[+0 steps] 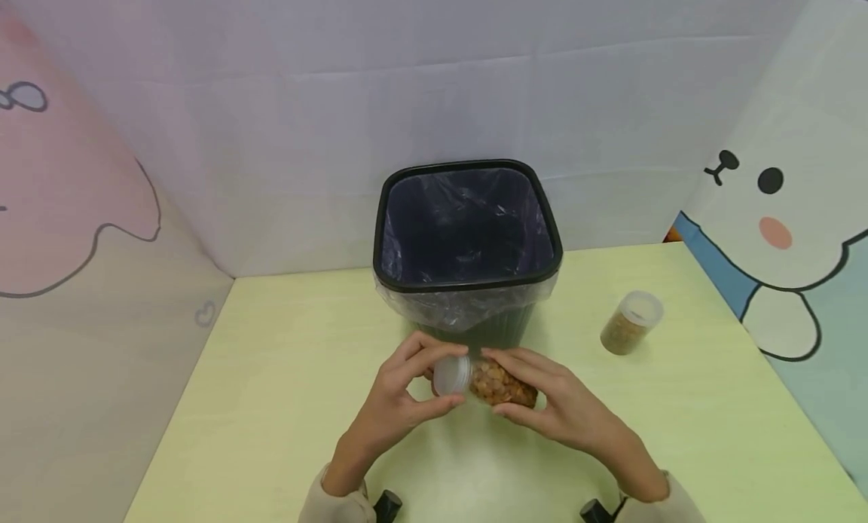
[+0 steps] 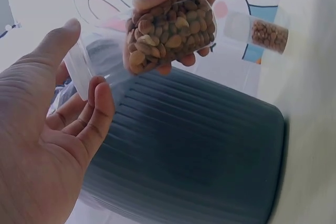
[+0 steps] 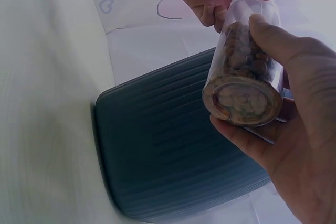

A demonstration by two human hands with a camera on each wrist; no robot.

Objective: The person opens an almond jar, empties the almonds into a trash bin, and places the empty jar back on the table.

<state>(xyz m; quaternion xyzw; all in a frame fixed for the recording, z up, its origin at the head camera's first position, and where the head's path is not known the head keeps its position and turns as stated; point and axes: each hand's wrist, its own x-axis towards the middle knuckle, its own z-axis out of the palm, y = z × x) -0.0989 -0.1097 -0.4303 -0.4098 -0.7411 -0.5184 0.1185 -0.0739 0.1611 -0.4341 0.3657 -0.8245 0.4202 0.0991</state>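
A clear plastic jar (image 1: 500, 385) partly filled with brown nuts or seeds is tilted on its side between both hands, in front of the bin. My right hand (image 1: 570, 402) grips the jar's body, thumb on one side and fingers round the other. At the jar's left end, my left hand (image 1: 393, 399) pinches the whitish lid (image 1: 449, 375) between thumb and fingers. From the left wrist, the lid (image 2: 79, 69) shows at the mouth of the jar (image 2: 170, 34). In the right wrist view the jar's round base (image 3: 241, 102) faces the camera.
A dark bin (image 1: 475, 319) with a black rim and a clear liner stands at the table's back middle, just beyond the hands. Another lidded jar (image 1: 631, 324) with brown contents stands upright at the right. Printed cloth (image 1: 434, 116) hangs behind the pale yellow-green table (image 1: 285, 387).
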